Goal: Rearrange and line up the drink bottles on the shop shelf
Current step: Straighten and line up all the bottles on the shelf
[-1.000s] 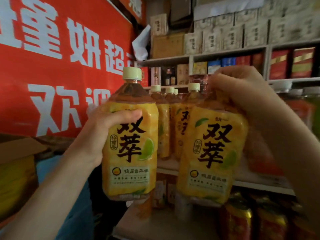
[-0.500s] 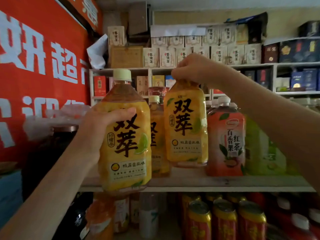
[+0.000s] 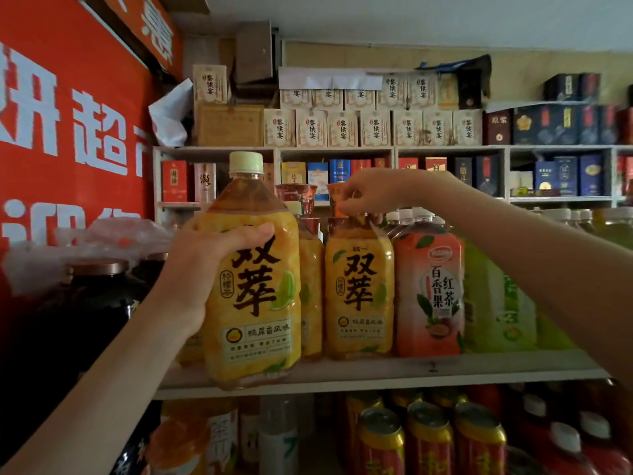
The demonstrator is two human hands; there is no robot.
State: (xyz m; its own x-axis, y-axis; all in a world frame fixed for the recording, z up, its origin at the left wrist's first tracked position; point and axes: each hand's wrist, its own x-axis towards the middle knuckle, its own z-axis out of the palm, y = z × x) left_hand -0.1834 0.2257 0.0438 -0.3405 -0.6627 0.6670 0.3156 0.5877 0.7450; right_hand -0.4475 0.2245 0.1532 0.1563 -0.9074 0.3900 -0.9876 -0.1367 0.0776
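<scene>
My left hand grips a large yellow tea bottle by its body, in front of the shelf's front edge. My right hand holds the neck of a second yellow bottle, which stands upright on the shelf; its cap is hidden under my fingers. Another yellow bottle stands between the two, further back. To the right stands a pink fruit tea bottle, then green bottles.
A red banner covers the left wall. Dark jars stand at the left of the shelf. Below are red and gold cans and more bottles. Boxes fill the upper shelves behind.
My right hand lowered its yellow bottle onto the shelf beside the pink bottle. My left hand kept its bottle raised in front of the shelf. The view shifted right.
</scene>
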